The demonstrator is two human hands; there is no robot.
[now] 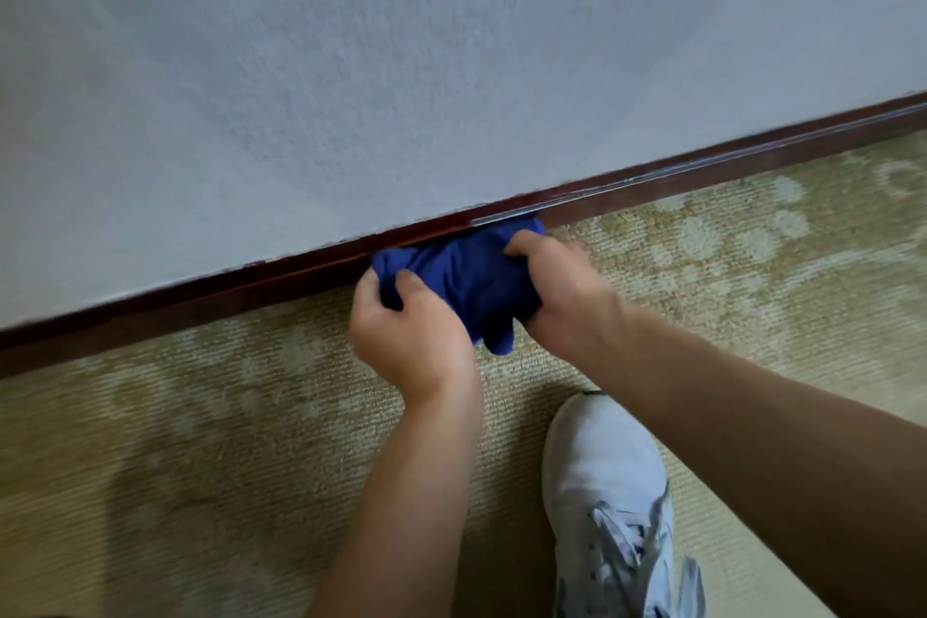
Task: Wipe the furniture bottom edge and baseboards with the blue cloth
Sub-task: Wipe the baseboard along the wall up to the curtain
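Head view, looking down at the junction of wall and floor: both hands are gripping a bunched blue cloth (464, 274) and pressing it against the dark reddish-brown baseboard (200, 289), which is running diagonally across the picture from lower left to upper right. The left hand (414, 334) is clutching the cloth's left end, its thumb and fingers curling into the folds, while the right hand (559, 289) is clamping the right end, its fingers wrapping over the top of the fabric. The two hands are lying close together with the cloth stretched between them; the upper edge of the cloth is touching the baseboard's face, and a loose corner is hanging down between the wrists over the carpet. Above the baseboard a pale, textured wall (401, 65) is filling the upper half of the view. Below it a beige-green carpet (175, 442) with a faint lighter pattern is covering the floor. Both forearms are bare and are reaching in from the lower edge. A white laced shoe (609, 482) is resting on the carpet between the forearms, near the right one, its toe pointing toward the baseboard
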